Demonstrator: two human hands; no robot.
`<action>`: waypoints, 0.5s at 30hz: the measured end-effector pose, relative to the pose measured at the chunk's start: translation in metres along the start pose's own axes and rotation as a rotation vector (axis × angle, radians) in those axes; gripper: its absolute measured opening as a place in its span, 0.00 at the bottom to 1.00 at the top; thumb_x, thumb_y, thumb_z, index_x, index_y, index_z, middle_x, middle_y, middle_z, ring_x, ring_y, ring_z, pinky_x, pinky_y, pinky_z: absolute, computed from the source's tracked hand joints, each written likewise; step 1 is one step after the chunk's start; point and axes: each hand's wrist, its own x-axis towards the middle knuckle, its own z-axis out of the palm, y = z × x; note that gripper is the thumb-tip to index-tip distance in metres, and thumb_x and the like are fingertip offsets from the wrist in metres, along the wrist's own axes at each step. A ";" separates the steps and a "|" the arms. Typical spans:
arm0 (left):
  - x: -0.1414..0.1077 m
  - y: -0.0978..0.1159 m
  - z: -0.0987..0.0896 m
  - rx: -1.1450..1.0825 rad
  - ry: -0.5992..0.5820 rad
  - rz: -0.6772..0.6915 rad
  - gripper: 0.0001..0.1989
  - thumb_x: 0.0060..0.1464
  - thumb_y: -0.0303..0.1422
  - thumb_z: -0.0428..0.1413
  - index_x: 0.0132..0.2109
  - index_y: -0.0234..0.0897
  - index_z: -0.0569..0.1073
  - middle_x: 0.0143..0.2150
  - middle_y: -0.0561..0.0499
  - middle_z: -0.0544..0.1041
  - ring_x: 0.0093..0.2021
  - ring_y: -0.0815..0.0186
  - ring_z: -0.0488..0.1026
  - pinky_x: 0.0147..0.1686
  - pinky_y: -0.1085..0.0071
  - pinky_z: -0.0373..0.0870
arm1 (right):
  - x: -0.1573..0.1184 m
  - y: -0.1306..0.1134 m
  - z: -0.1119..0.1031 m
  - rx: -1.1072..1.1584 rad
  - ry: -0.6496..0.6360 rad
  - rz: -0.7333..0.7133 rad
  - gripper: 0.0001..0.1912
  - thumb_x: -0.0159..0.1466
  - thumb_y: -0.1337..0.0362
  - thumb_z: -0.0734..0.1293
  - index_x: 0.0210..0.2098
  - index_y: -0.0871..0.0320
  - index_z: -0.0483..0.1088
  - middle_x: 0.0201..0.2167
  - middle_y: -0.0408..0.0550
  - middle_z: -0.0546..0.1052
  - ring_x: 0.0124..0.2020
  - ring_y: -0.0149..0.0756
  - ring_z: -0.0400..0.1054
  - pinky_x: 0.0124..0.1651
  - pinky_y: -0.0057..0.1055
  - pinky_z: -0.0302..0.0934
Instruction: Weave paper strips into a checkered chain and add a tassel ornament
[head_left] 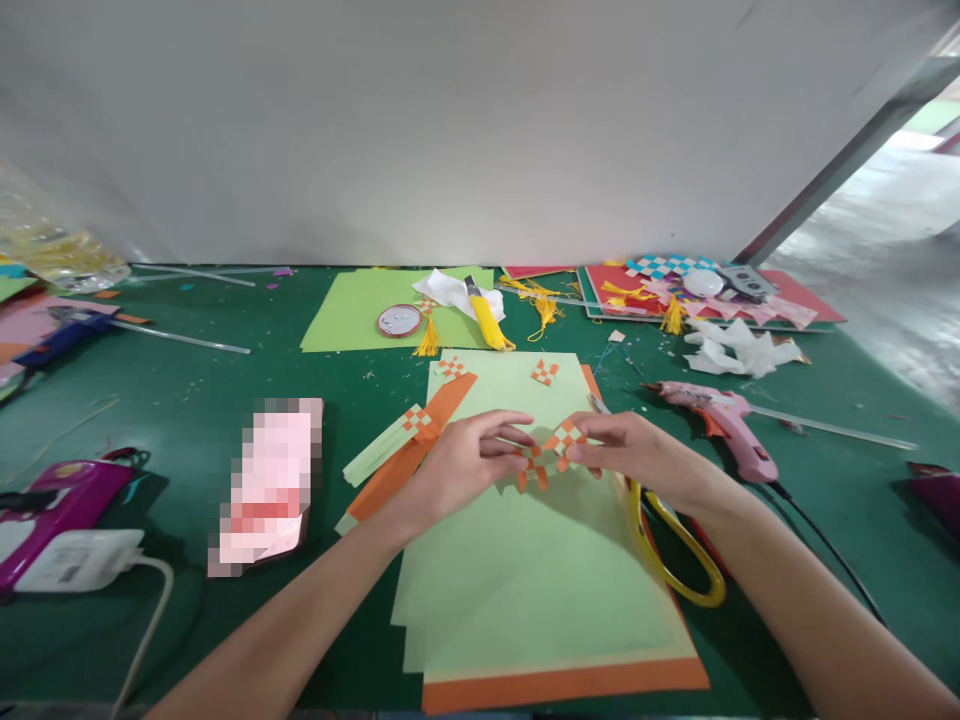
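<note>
My left hand (480,450) pinches a small woven paper piece (533,472) with orange strip ends hanging down. Close beside it, my right hand (634,445) grips another orange-and-green checkered paper piece (564,437) between thumb and fingers. Both pieces are held just above a stack of light green paper sheets (525,580); whether they touch each other I cannot tell. On the stack's far end lie two more small woven pieces, one at the left (452,367) and one at the right (545,372). Yellow-handled scissors (679,555) lie partly beneath my right hand.
Left of the stack are orange paper strips (390,470) and a phone (274,480). A pink glue gun (724,415) lies right. Behind are a yellow cutter (486,315), a round white disc (400,320) and yellow tassels (546,315). A white charger (82,560) sits at left.
</note>
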 end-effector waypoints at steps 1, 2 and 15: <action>0.000 0.000 0.000 0.009 -0.004 0.011 0.20 0.53 0.27 0.59 0.54 0.41 0.71 0.48 0.48 0.79 0.46 0.63 0.77 0.43 0.69 0.74 | 0.001 0.000 0.003 -0.002 -0.023 -0.006 0.17 0.61 0.53 0.66 0.25 0.59 0.68 0.26 0.41 0.65 0.28 0.29 0.57 0.32 0.28 0.51; 0.000 0.001 0.001 0.023 -0.002 0.021 0.20 0.53 0.27 0.59 0.54 0.41 0.72 0.47 0.48 0.79 0.46 0.63 0.77 0.44 0.69 0.74 | 0.002 0.001 0.006 -0.005 -0.035 -0.005 0.16 0.61 0.53 0.66 0.24 0.60 0.68 0.25 0.40 0.64 0.28 0.29 0.56 0.31 0.28 0.50; 0.000 0.009 0.001 0.030 0.129 -0.028 0.19 0.51 0.33 0.62 0.51 0.37 0.73 0.38 0.49 0.78 0.38 0.65 0.76 0.36 0.73 0.71 | 0.005 0.005 0.014 0.041 0.217 -0.020 0.22 0.59 0.52 0.67 0.18 0.59 0.60 0.20 0.37 0.57 0.25 0.27 0.49 0.29 0.29 0.43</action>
